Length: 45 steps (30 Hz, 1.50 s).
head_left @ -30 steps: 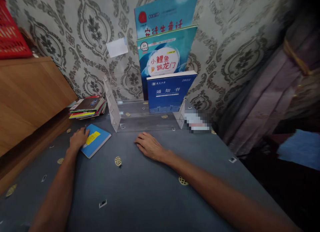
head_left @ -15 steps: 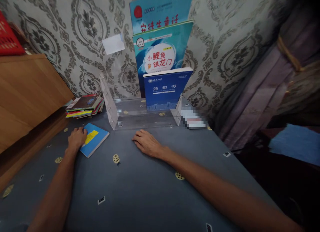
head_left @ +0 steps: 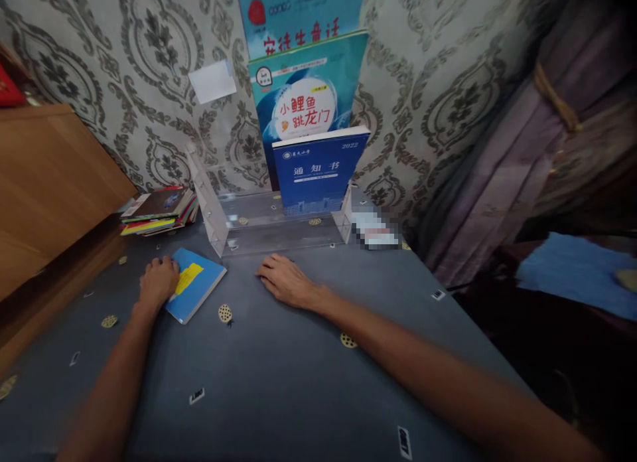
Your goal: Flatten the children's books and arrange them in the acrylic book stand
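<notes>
My left hand [head_left: 158,281] is closed at the left edge of a blue book [head_left: 196,291] with a yellow patch on its cover. The book lies on the table, and the fingertips are partly hidden from view. My right hand [head_left: 283,281] rests palm down on the table with its fingers stretched out, holding nothing, just in front of a clear plastic book rack [head_left: 283,239]. At the rack's right side stand a dark blue booklet [head_left: 318,173], a teal book [head_left: 306,83] behind it, and a taller blue-green book [head_left: 303,17] at the back.
A stack of thin books [head_left: 162,210] lies left of the rack, near a wooden cabinet [head_left: 54,190]. A blurred-out pale item [head_left: 374,228] lies right of the rack. Patterned wallpaper [head_left: 159,37] rises behind, and a curtain [head_left: 492,163] hangs at the right.
My left hand has moved a little to the right, and the blue book with it. My right hand stays about where it was on the table. The view has shifted slightly to the right.
</notes>
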Motion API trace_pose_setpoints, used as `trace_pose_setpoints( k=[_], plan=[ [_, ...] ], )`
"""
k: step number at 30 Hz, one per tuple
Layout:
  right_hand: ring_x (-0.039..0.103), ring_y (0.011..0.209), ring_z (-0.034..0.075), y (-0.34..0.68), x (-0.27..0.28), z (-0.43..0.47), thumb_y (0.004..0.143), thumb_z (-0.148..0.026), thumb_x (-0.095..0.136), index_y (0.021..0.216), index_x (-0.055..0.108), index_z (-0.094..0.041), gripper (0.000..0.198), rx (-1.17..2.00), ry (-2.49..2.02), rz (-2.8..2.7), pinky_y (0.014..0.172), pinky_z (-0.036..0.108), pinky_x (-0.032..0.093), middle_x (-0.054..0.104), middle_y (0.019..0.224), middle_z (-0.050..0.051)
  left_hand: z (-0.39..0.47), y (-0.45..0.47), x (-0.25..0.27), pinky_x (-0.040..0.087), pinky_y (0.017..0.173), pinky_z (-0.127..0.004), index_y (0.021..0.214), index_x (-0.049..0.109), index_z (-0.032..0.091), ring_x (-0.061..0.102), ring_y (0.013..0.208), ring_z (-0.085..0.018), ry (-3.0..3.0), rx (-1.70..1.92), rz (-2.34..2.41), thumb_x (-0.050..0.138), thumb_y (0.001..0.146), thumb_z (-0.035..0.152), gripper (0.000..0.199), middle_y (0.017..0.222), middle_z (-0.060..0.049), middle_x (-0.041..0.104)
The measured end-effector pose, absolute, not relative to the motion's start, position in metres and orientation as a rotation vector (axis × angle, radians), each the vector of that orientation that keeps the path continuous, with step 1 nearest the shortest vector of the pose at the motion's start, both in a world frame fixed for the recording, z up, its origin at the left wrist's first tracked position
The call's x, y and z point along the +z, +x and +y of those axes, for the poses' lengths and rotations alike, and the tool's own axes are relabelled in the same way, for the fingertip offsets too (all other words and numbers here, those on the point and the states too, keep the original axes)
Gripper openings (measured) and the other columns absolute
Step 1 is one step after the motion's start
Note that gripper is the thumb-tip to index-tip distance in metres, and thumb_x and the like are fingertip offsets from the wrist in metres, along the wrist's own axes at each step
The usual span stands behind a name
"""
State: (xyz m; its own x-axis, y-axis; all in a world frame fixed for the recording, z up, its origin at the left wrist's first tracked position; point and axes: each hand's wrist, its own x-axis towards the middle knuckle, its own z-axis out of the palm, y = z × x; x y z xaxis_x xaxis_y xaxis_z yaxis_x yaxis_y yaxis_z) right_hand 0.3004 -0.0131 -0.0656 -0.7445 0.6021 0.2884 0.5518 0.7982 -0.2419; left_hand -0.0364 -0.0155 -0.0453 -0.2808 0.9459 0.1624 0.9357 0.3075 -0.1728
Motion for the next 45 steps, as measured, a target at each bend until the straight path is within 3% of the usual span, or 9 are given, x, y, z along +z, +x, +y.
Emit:
trace_pose_setpoints(
  k=[7,15,23,30,33,37,45],
  plan=[
    [0.054,0.101,0.022,0.300,-0.065,-0.015,0.102,-0.019,0.049,0.109,0.069,-0.014,0.022,0.179,-0.903,-2.633,0.090,0.036,0.044,0.065,0.107,0.010,-0.021,-0.020,-0.040,0.052,0.086,-0.052,0.114,0.066,0.002,0.065,0.109,-0.043,-1.745,0.155,-2.317,0.027,0.097,0.030,0.051,0.114,-0.031,0.065],
    [0.055,0.101,0.022,0.303,-0.059,-0.018,0.102,-0.018,0.049,0.106,0.069,-0.013,0.021,0.132,-0.957,-2.662,0.090,0.035,0.045,0.066,0.106,0.010,-0.023,-0.013,-0.030,0.054,0.081,-0.048,0.104,0.068,0.015,0.070,0.100,-0.039,-1.750,0.178,-2.334,0.029,0.095,0.043,0.049,0.110,-0.021,0.072],
    [0.054,0.102,0.023,0.324,-0.059,-0.027,0.100,-0.019,0.052,0.105,0.067,-0.015,0.017,0.061,-1.088,-2.589,0.086,0.037,0.046,0.066,0.110,0.011,-0.026,0.005,-0.010,0.052,0.077,-0.043,0.094,0.066,0.021,0.072,0.096,-0.036,-1.737,0.298,-2.441,0.031,0.094,0.049,0.045,0.098,-0.014,0.076],
    [0.054,0.106,0.025,0.367,-0.067,-0.040,0.101,-0.019,0.050,0.113,0.066,-0.015,0.021,0.062,-1.164,-2.522,0.090,0.041,0.046,0.064,0.116,0.013,-0.033,0.029,0.008,0.050,0.081,-0.038,0.109,0.067,0.018,0.070,0.104,-0.034,-1.921,0.407,-2.420,0.026,0.096,0.052,0.055,0.105,-0.014,0.076],
    [0.054,0.105,0.025,0.383,-0.069,-0.045,0.101,-0.020,0.049,0.114,0.066,-0.014,0.023,0.070,-1.204,-2.505,0.091,0.042,0.047,0.064,0.117,0.013,-0.032,0.032,0.001,0.050,0.077,-0.035,0.115,0.064,0.019,0.071,0.100,-0.033,-2.003,0.367,-2.338,0.025,0.096,0.051,0.054,0.103,-0.012,0.076],
    [0.054,0.105,0.025,0.395,-0.069,-0.047,0.101,-0.020,0.049,0.115,0.067,-0.013,0.023,0.085,-1.224,-2.488,0.092,0.042,0.047,0.064,0.119,0.013,-0.029,0.036,-0.010,0.048,0.070,-0.037,0.121,0.059,0.017,0.072,0.091,-0.034,-2.176,0.243,-2.273,0.024,0.094,0.053,0.058,0.095,-0.015,0.076],
    [0.057,0.105,0.026,0.418,-0.074,-0.044,0.099,-0.017,0.050,0.117,0.068,-0.013,0.026,0.066,-1.283,-2.407,0.094,0.044,0.050,0.064,0.121,0.014,-0.031,0.049,-0.023,0.046,0.070,-0.037,0.127,0.058,0.017,0.071,0.078,-0.031,-2.438,-0.068,-2.212,0.027,0.089,0.058,0.064,0.074,-0.006,0.071]
  ],
)
